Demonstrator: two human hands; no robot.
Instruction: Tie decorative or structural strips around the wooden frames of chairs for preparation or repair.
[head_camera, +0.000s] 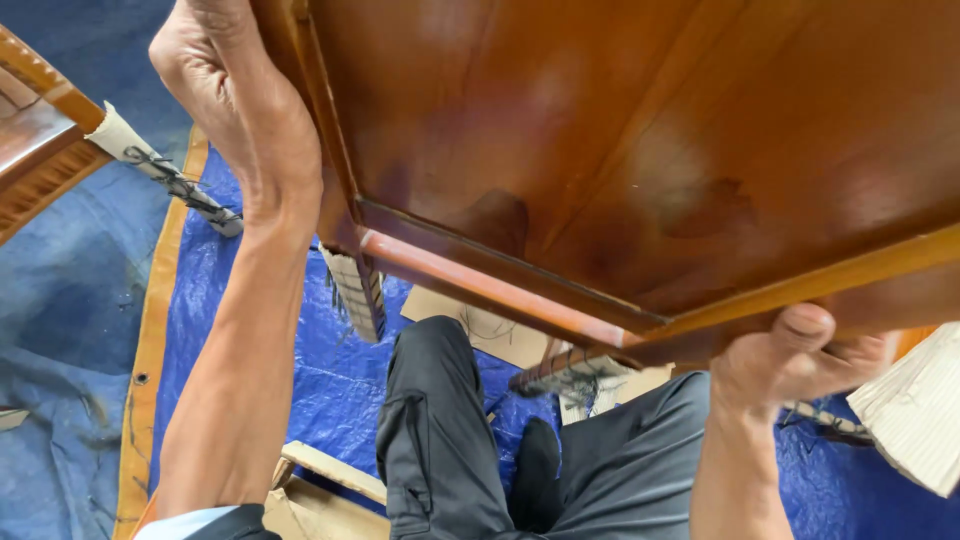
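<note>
Wooden table (620, 150), glossy and reddish brown, fills the top of our view, lifted and tilted above our lap, with nothing under it but our hands. We grip it at two places: our left hand (235, 100) is closed around its left edge, fingers wrapped out of sight behind the rim, and our right hand (800, 360) clamps the near edge from below, thumb pressed up against the pale trim. Under the table we see our legs in dark grey trousers (450, 440) over a blue tarp (330, 370) with an orange border (it covers the floor). Table legs (355, 290) wrapped in cardboard and tied with string hang below the near left corner. Another piece of wooden furniture (35, 130) shows at the far left, its own wrapped leg pointing toward our left wrist.
</note>
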